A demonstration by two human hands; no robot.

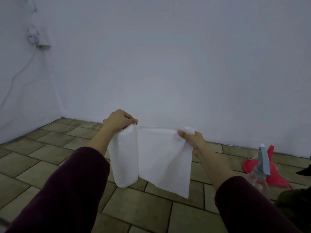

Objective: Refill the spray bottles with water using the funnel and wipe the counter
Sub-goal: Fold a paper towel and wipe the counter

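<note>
A white paper towel roll [124,158] hangs upright above the tiled counter [50,148], gripped at its top by my left hand [118,120]. One sheet [164,158] is unrolled to the right, and my right hand [191,142] pinches its upper right corner. A clear spray bottle [258,178] with a grey-blue trigger head stands at the right, partly behind my right sleeve. A red funnel [272,167] lies on the tiles behind the bottle.
A white wall [168,64] rises along the back and left of the tiles. A wall socket with a plug [33,37] and a hanging cable is at the upper left. A dark object [303,170] shows at the right edge.
</note>
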